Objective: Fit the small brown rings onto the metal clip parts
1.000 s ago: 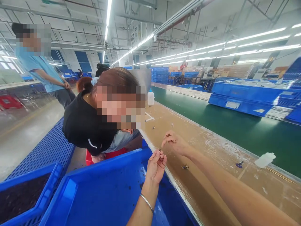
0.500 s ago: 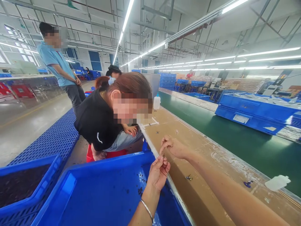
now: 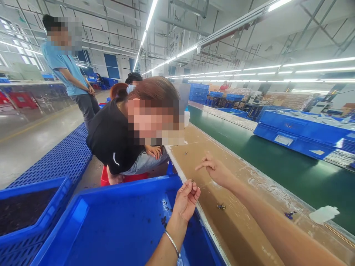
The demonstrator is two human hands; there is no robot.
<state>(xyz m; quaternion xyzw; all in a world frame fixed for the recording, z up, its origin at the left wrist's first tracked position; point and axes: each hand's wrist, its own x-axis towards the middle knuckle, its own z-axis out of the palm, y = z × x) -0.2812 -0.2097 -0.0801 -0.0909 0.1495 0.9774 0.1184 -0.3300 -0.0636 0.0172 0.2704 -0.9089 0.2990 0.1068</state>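
My left hand [image 3: 187,201] is raised over the corner of the blue tub [image 3: 111,197], beside the bench edge. Its thumb and fingers pinch a small brassy metal part [image 3: 192,180], whose exact kind is too small to make out. Above the brown bench top [image 3: 233,221], my right hand [image 3: 216,170] hovers apart from the part, its fingers loosely stretched and holding nothing visible. A small metal piece [image 3: 221,206] lies on the bench below my right hand. Another little metal piece [image 3: 185,153] rests farther along the bench.
A co-worker in black [image 3: 113,136] sits bent over close on the left. A white bottle [image 3: 324,214] lies near a dark blue item [image 3: 290,215] at right. Beyond the bench runs a green belt [image 3: 235,133] with blue crates [image 3: 296,129]. Another tub [image 3: 27,210] holds dark bits.
My right hand has drawn away from my left hand, to the right, and its fingers have straightened. My left hand keeps its pinch on the small part.
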